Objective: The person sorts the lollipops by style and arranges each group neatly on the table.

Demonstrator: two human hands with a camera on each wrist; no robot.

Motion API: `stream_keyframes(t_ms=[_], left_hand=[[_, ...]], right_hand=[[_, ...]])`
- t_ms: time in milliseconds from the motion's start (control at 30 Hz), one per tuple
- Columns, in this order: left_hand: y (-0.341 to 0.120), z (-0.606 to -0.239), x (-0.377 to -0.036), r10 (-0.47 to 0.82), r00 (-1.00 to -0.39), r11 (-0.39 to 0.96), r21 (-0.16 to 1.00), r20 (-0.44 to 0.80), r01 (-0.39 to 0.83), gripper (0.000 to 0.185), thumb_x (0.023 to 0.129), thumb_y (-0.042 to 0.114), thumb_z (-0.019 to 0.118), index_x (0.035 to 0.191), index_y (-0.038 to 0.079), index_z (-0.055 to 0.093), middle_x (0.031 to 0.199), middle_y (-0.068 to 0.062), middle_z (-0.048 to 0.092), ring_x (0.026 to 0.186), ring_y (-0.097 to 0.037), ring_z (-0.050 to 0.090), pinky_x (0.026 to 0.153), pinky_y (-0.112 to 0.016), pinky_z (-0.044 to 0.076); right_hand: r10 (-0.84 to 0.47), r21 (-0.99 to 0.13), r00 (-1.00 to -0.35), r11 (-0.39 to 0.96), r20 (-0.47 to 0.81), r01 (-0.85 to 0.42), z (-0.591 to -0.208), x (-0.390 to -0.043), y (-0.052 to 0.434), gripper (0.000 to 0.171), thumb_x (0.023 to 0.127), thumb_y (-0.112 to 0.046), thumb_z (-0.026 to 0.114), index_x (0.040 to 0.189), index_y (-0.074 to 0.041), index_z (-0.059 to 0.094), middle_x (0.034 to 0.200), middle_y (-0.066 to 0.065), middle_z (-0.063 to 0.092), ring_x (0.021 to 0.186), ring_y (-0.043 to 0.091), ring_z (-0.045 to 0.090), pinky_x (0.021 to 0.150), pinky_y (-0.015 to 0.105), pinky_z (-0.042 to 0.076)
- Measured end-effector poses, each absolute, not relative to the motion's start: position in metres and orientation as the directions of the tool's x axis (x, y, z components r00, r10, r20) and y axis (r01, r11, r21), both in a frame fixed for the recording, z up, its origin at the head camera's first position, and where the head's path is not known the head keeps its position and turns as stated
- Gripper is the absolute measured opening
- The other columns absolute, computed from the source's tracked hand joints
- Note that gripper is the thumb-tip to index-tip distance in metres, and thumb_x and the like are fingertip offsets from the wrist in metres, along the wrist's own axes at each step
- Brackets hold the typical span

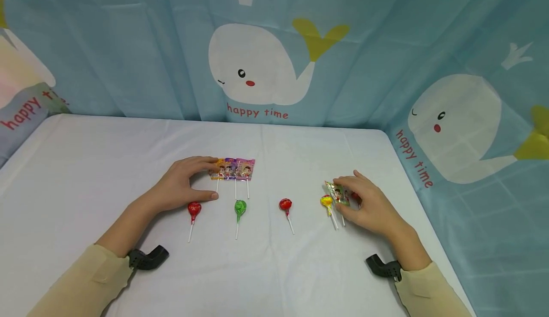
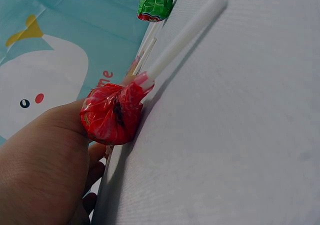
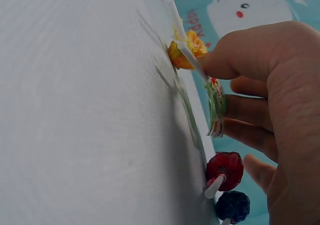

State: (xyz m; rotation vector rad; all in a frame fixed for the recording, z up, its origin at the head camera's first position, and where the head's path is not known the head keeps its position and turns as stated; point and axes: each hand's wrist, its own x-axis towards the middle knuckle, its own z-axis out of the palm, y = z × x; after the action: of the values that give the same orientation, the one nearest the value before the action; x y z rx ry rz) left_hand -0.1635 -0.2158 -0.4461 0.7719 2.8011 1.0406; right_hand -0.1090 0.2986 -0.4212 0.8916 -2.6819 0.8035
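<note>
On the white table (image 1: 86,164), seen from the head, flat packets (image 1: 233,168) are touched by the left hand (image 1: 184,186), fingers loosely spread. Right wrist: a green packet (image 3: 216,107) is pinched by the right hand (image 3: 270,100); neighbouring lollipops (image 3: 225,167) could be knocked.

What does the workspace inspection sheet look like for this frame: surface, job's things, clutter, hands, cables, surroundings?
Surface: white table, covered with a cloth.
Job's things: three flat-packed lollipops side by side; a green flat-packed lollipop; round ones in a row: red lollipop, green lollipop, second red lollipop, yellow lollipop.
Clutter: a further red and a dark blue lollipop show under the right hand in the right wrist view.
Hands: left hand touches the leftmost pack, fingers fairly straight; right hand pinches the green flat-packed lollipop.
Cables: nothing seen.
Surroundings: blue whale-print curtain reading "happy time".
</note>
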Motion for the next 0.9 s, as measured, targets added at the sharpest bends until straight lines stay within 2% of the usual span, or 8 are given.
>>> stream_keyframes(t_ms=[467,600,767,900], left_hand=[[-0.215,-0.447,-0.164,0.467,-0.878,0.652,0.628,0.108,0.425,0.068,0.083,0.043,0.096,0.142,0.019,0.071,0.161,-0.007,0.056,0.154,-0.038,0.041,0.124,-0.072,0.025],[-0.215,-0.447,-0.165,0.469,-0.876,0.648,0.629,0.113,0.429,0.069,0.083,0.043,0.096,0.142,0.019,0.072,0.161,-0.007,0.057,0.154,-0.038,0.042,0.124,-0.072,0.025],[-0.215,-0.447,-0.164,0.465,-0.879,0.651,0.630,0.109,0.423,0.069,0.083,0.043,0.096,0.142,0.019,0.072,0.161,-0.007,0.056,0.154,-0.038,0.041,0.124,-0.073,0.024],[-0.215,-0.447,-0.164,0.463,-0.880,0.656,0.626,0.106,0.420,0.069,0.083,0.044,0.096,0.143,0.019,0.071,0.161,-0.007,0.056,0.155,-0.038,0.040,0.125,-0.073,0.022]], right_hand=[[-0.468,-0.437,-0.807,0.679,0.361,-0.590,-0.414,-0.111,0.293,0.058,0.082,-0.003,0.089,0.136,-0.003,0.072,0.134,0.011,0.074,0.131,0.038,0.065,0.127,0.054,0.035],[-0.447,-0.435,-0.828,0.706,0.337,-0.559,-0.412,-0.110,0.291,0.058,0.083,-0.006,0.090,0.138,-0.006,0.072,0.137,0.008,0.073,0.135,0.041,0.062,0.119,0.060,0.043],[-0.442,-0.431,-0.836,0.718,0.325,-0.547,-0.409,-0.111,0.288,0.059,0.085,-0.011,0.090,0.141,-0.007,0.071,0.138,0.005,0.072,0.131,0.032,0.065,0.108,0.057,0.053],[-0.447,-0.437,-0.832,0.709,0.329,-0.553,-0.407,-0.112,0.286,0.060,0.086,-0.011,0.090,0.142,-0.006,0.070,0.138,0.004,0.071,0.129,0.027,0.066,0.106,0.053,0.055]])
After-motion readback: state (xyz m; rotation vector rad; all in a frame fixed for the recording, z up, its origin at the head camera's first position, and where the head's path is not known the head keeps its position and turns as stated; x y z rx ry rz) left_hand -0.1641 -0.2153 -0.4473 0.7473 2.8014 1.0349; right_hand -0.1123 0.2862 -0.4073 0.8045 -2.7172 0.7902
